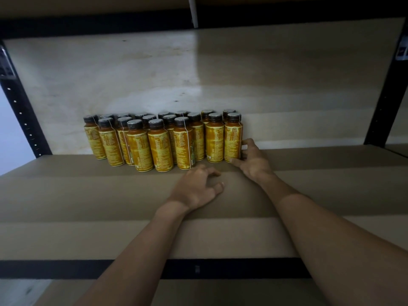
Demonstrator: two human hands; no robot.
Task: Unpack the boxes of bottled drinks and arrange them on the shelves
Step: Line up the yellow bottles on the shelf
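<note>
The right hand [251, 159] cups the base of the rightmost bottle [233, 138], thumb at its front foot and fingers curled round its far side, grasping it lightly. The left hand [196, 187] rests empty on the shelf [88, 195], fingers loosely bent, just in front of the group. The bottles [161, 140] stand upright in tight staggered rows near the back wall [132, 69], smooth cylinders with glossy yellow labels and dark ribbed caps. Bare matte board spreads wide to the right and forward to the black metal front edge [44, 269].
</note>
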